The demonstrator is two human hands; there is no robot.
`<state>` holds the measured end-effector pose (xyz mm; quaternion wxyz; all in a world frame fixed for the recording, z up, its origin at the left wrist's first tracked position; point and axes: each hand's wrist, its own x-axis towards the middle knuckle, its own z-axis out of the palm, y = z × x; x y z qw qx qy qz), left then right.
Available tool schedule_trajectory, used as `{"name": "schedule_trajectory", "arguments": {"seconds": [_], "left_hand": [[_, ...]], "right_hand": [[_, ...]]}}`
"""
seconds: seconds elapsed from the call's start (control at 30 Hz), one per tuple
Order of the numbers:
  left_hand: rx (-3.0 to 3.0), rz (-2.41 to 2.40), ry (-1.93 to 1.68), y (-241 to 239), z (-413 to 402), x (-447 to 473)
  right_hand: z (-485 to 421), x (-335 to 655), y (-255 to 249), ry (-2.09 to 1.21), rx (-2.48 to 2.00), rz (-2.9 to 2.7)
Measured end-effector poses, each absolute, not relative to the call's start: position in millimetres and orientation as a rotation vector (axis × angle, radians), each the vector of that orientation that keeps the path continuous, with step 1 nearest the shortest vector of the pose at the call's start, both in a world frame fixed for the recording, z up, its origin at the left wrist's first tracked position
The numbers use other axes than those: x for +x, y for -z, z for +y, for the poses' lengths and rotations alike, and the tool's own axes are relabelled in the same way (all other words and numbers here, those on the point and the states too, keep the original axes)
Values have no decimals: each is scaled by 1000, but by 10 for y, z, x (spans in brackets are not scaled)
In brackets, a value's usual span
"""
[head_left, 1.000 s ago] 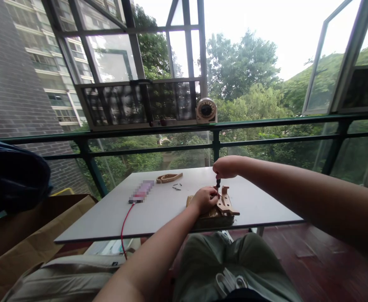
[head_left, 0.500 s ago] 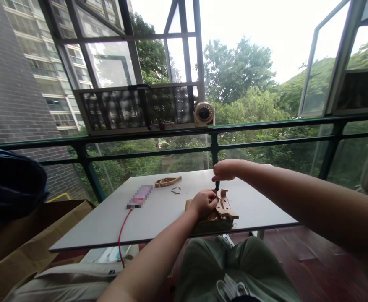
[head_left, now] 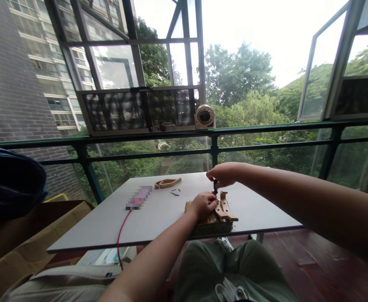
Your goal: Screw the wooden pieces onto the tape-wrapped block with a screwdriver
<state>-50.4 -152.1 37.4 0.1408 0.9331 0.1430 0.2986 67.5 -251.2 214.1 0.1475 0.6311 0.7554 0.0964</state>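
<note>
Right fingers (head_left: pixel 211 173) wrapped round a screwdriver (head_left: pixel 215 186), left fingers (head_left: pixel 213 204) below, against wood (head_left: pixel 222 213), grip unclear, screws (head_left: pixel 175 194) farther left on the tabletop (head_left: pixel 98 224)

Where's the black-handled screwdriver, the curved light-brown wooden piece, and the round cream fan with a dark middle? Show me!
Black-handled screwdriver (head_left: pixel 215 185): head view, on its handle.
Curved light-brown wooden piece (head_left: pixel 171 183): head view, on its near side.
Round cream fan (head_left: pixel 204 116): head view, on its dark middle.
</note>
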Motion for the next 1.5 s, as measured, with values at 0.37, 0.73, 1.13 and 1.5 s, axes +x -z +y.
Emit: {"name": "schedule_trajectory", "arguments": {"seconds": [0.37, 0.73, 1.13, 1.5], "left_hand": [[2684, 365, -887, -357, -1494, -492], [2720, 436, -888, -369, -1522, -499], [2717, 438, -871, -328, -1480, -487], [2693, 429, -834, -360, -1506, -510]], "right_hand": [[-2607, 518, -2203, -213, 1773, 2051], [-2497, 540, -2144, -194, 1783, 2075], [-2450, 522, -2150, -215, 1809, 2053], [-2383, 603, -2096, -182, 1911, 1959]]}}
